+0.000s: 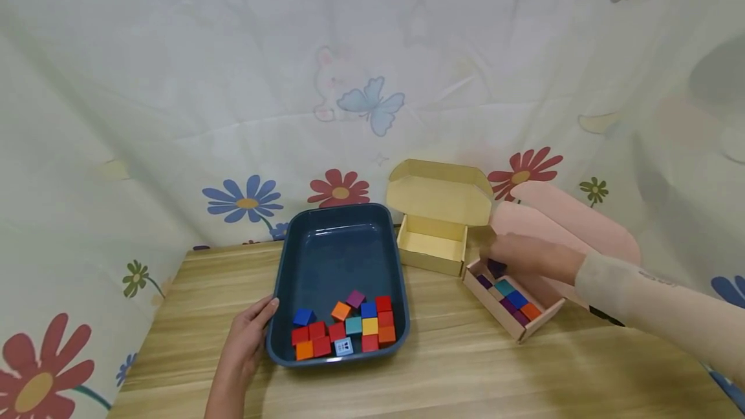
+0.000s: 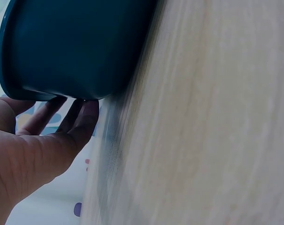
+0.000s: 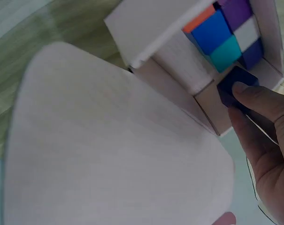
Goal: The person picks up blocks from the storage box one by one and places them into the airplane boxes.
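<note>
My left hand (image 1: 243, 335) rests at the left side of a dark blue tray (image 1: 343, 264), its fingertips touching the outer wall under the rim (image 2: 48, 96). Several coloured cubes lie in the tray's near half, among them a yellow cube (image 1: 370, 326) and a purple cube (image 1: 356, 299). My right hand (image 1: 520, 253) pinches a dark cube (image 3: 233, 89) between thumb and fingers. It holds the cube over the far end of a small pink box (image 1: 500, 312). Inside that box several cubes sit in rows, including a teal cube (image 3: 225, 54) and a blue cube (image 3: 210, 33).
A yellow box (image 1: 433, 262) with its lid raised stands between the tray and the pink box. The pink lid (image 3: 118, 140) is folded open on the right. A wooden table (image 1: 454, 367) carries everything, and a flower-printed curtain (image 1: 262, 115) hangs behind.
</note>
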The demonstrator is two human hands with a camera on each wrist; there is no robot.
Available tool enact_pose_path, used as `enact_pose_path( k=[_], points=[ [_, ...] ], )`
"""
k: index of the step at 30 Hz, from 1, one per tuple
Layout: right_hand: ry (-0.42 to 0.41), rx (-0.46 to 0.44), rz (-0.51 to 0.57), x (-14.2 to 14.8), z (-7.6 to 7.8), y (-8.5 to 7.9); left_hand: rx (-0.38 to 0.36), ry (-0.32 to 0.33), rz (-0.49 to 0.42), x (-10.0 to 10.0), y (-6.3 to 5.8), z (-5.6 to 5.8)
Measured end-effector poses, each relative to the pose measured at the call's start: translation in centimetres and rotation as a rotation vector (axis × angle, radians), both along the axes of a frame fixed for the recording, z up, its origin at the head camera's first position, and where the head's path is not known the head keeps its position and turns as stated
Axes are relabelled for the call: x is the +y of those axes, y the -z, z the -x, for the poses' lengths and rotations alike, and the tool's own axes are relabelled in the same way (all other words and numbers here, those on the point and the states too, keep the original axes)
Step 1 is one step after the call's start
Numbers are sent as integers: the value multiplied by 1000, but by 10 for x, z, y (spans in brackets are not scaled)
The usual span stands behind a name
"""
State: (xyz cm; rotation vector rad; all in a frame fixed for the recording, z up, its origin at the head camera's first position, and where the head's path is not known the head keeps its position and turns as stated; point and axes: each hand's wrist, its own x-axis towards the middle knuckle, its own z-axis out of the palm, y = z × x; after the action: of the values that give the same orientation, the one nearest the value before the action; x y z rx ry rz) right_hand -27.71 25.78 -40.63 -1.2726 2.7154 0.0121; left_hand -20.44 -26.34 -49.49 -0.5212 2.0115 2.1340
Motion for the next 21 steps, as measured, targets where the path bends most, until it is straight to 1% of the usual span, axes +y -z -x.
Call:
enact_pose_path(
  k=[2,5,8,10,17,21],
  points=[
    [5,17,-8,0,-2,4,-2,0,-3,0,0,0],
    [-17,51,-30,2,-4,11,-2,-3,-2,0,0,0],
    [-19,20,-28,2,-4,16,-5,-2,1,-1,-1,0],
    [-2,-20,-26,2,-5,17,-7,-1,3,-1,-1,0],
    [79,-185,-39,-4,-1,13,-3,0,-2,-1,-2,0],
    [68,-259,-63,-6,4,11,-3,2,1,-1,-2,0]
  ],
)
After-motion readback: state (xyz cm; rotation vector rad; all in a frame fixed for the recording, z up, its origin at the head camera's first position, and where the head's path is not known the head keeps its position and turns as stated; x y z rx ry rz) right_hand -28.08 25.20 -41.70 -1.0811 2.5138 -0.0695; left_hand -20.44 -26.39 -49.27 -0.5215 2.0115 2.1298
